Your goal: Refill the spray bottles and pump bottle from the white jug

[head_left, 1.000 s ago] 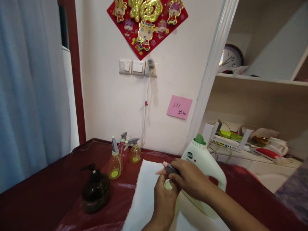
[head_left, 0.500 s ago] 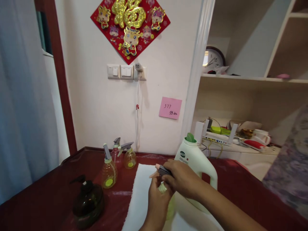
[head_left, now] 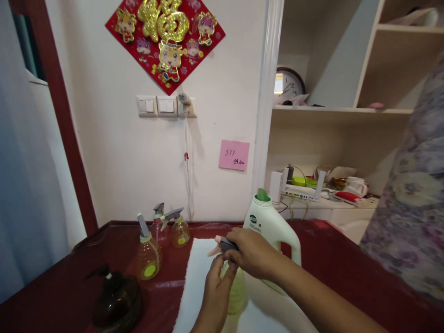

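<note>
A spray bottle (head_left: 237, 291) with a see-through yellowish body stands on a white cloth (head_left: 194, 282). Its grey and pink spray head (head_left: 224, 244) points left. My right hand (head_left: 250, 252) is closed around the spray head from the right. Lower down, my left hand (head_left: 218, 282) has its fingers wrapped about the bottle's neck, just under the head. Part of the neck is hidden behind my fingers. Close behind my right hand is a large pale green jug (head_left: 268, 217) with a handle and an uncovered mouth, a green piece showing in it.
On the dark red tabletop (head_left: 166, 296) at the left are a dark pump bottle (head_left: 118, 300), a clear spray bottle (head_left: 149, 259), a pink one (head_left: 158, 231) and a small yellowish one (head_left: 180, 231). A router (head_left: 301, 192) sits on the shelf at right.
The whole view has shifted, so the scene lies further left. My left fingers have moved a little on the neck, and more of the bottle's body shows. My right hand still grips the spray head.
</note>
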Available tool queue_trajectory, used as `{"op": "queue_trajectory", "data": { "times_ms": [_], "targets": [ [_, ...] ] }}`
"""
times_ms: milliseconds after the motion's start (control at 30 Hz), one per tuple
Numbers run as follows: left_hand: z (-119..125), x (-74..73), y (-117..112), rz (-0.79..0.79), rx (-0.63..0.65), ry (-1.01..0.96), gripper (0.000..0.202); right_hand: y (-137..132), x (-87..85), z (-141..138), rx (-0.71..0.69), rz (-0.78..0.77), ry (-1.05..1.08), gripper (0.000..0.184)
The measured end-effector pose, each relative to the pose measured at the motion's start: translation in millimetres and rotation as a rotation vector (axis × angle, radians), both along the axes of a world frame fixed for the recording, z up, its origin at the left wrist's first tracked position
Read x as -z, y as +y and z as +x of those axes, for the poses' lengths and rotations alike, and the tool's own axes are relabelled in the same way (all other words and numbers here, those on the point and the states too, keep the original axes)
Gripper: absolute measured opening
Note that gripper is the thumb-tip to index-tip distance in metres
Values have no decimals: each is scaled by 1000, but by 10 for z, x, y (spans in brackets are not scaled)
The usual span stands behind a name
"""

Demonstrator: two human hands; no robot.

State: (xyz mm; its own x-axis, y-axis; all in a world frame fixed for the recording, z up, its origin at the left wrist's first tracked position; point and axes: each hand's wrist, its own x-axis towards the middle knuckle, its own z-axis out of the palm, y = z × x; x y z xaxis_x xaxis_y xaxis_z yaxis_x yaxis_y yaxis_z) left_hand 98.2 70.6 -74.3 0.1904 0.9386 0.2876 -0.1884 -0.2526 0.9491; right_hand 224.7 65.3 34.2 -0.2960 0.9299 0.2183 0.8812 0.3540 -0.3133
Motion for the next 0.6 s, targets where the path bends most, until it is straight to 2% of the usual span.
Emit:
{"op": "queue_trajectory", "data": {
  "times_ms": [133,200,433,600],
  "targets": [
    [100,1,50,-47,-104,-42,48,-8,-13,-13,7,-2,0,12],
    [131,15,61,-56,-115,-38,46,-4,-22,-14,9,-5,6,11],
    [20,1,11,11,-15,13,39,-7,-40,7,10,-25,14,12],
    [-32,-46,29,42,-2,44,41,-28,-41,0,13,-16,11,13]
  ]
}}
